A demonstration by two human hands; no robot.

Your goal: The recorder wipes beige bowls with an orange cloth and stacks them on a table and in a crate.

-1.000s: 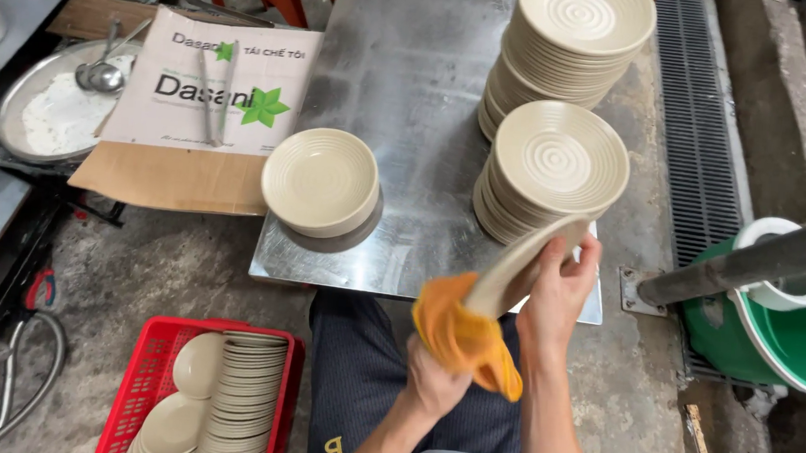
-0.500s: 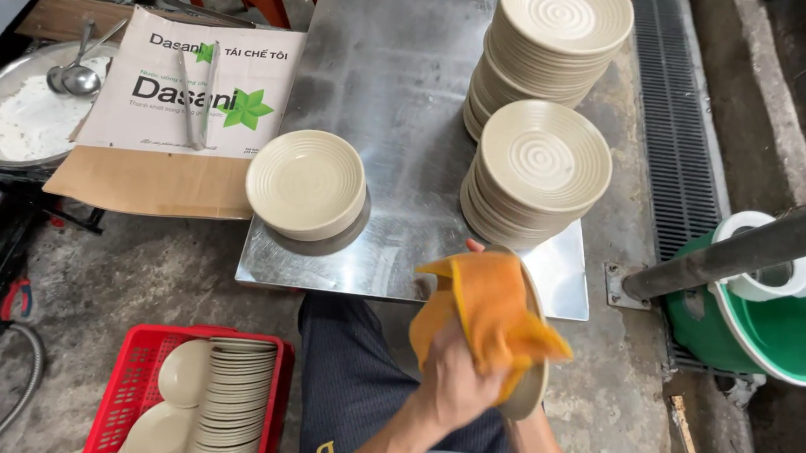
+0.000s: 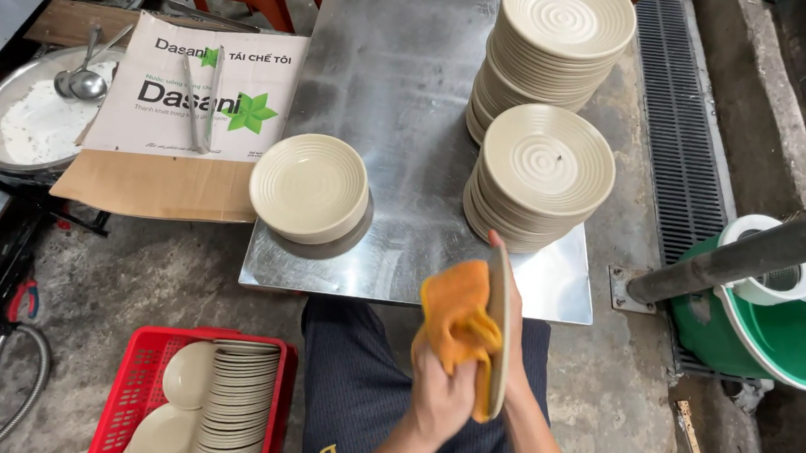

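My left hand (image 3: pixel 437 398) grips an orange cloth (image 3: pixel 453 323) and presses it against the face of a beige plate (image 3: pixel 498 330). That plate stands on edge over my lap, held from behind by my right hand (image 3: pixel 515 331), whose fingertips show at the plate's upper rim. Just beyond, on a steel table (image 3: pixel 384 76), stand two tall stacks of ridged beige plates, a near stack (image 3: pixel 544 174) and a far stack (image 3: pixel 556 49). A short pile of beige bowls (image 3: pixel 309 189) sits at the table's front left.
A red crate (image 3: pixel 147 379) with several plates on edge sits on the floor at my lower left. A cardboard box (image 3: pixel 172 119), a round metal tray (image 3: pixel 18 124) with a ladle, a green bucket (image 3: pixel 775 319), a grey pipe (image 3: pixel 746 252) and a floor drain grate (image 3: pixel 680 113) surround the table.
The plate and cloth dropped from the table edge to my lap, and the plate turned edge-on. The cloth shifted across the plate's face.
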